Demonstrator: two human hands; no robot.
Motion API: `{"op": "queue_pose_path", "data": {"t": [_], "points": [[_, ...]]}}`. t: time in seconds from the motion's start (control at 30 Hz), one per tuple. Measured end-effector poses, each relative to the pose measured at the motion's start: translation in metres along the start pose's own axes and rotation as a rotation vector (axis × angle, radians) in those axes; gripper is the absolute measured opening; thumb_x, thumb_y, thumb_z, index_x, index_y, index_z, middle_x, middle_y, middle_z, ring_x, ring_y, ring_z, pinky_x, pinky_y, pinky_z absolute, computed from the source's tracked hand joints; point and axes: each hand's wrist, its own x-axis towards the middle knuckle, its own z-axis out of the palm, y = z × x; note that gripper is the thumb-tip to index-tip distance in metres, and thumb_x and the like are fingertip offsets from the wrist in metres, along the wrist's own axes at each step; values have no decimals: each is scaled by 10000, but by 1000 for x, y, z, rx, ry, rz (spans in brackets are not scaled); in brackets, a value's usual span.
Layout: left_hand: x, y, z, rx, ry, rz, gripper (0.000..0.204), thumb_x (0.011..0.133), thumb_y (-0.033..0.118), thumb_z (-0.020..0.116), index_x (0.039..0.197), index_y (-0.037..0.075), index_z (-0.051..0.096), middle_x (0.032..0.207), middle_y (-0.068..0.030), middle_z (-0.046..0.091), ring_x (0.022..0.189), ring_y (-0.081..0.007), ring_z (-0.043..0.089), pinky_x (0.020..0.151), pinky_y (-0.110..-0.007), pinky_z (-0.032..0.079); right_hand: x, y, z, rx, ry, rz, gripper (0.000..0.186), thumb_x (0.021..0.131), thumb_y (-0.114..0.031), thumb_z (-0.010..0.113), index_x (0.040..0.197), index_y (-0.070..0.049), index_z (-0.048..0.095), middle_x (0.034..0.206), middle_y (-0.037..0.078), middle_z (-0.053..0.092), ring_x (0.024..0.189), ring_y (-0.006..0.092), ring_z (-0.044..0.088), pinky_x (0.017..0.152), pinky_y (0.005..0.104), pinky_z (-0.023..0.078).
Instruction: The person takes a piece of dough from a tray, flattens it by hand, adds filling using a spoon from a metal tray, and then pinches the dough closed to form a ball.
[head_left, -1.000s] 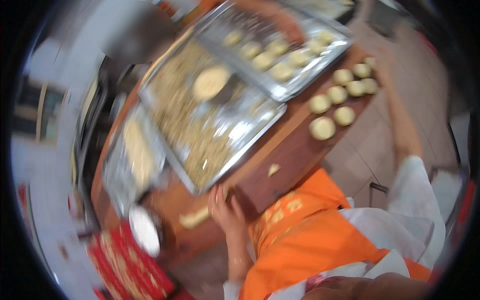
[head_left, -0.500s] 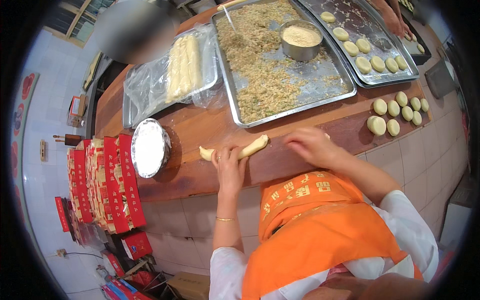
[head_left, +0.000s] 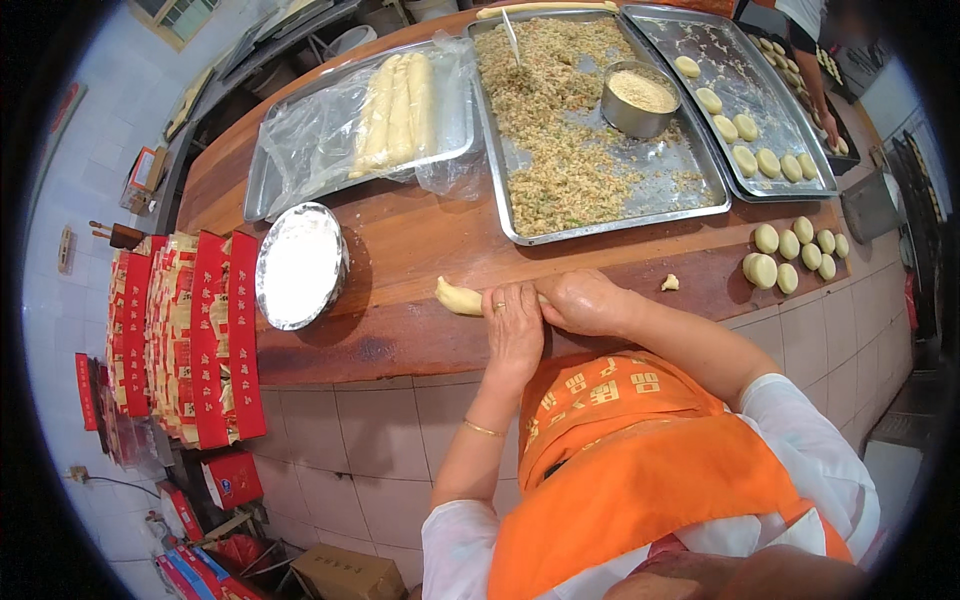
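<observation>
A pale dough roll (head_left: 460,298) lies on the wooden table in front of me, its left end sticking out free. My left hand (head_left: 513,322) is closed over the roll's middle, fingers curled down on it. Right beside it, my right hand (head_left: 592,303) is closed round the roll's right end, which is mostly hidden under the fingers. A small torn dough scrap (head_left: 670,283) sits on the table to the right of my right hand. Farther right stand several round filled-looking dough pieces (head_left: 787,243) in a cluster, some touching.
Beyond lies a tray (head_left: 625,228) of crumbly filling, with a metal bowl (head_left: 640,122) in it. A tray of dough strips (head_left: 395,115) under plastic and a bowl of white flour (head_left: 300,265) are left. Another tray (head_left: 745,90) holds dough rounds; a co-worker's arm (head_left: 822,105) reaches beyond it.
My right hand has moved left and closed on the roll's right end, beside my left hand. The dough scrap now shows fully. The co-worker's arm has shifted, and the view has turned slightly.
</observation>
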Motion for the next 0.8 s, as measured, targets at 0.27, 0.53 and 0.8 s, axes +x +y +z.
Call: {"op": "queue_pose_path", "data": {"t": [0.27,0.53,0.8], "points": [[9,4,2,92,-75,8,173,872,105,555,1013,7,576,1141,-180,553,1139,-359,507,1083,-516,298,-1,23,4,38,39,-190,196,862,-222,561,881,-52,658,824,198,698,708,328,669,619,448,523],[21,32,-17,-77,-80,-4,442,811,113,652,1218,-19,541,1259,-189,524,1288,-374,440,1138,-560,229,-52,48,-15,1442,131,256,301,1004,-219,513,1244,-42,557,1031,21,646,860,113,623,688,236,487],[53,139,24,-579,-81,158,363,824,54,684,1182,17,637,1116,-172,584,1027,-359,571,872,-432,495,-154,90,-46,949,585,314,364,933,-75,618,1284,-42,531,1089,23,632,945,94,611,779,261,522]]}}
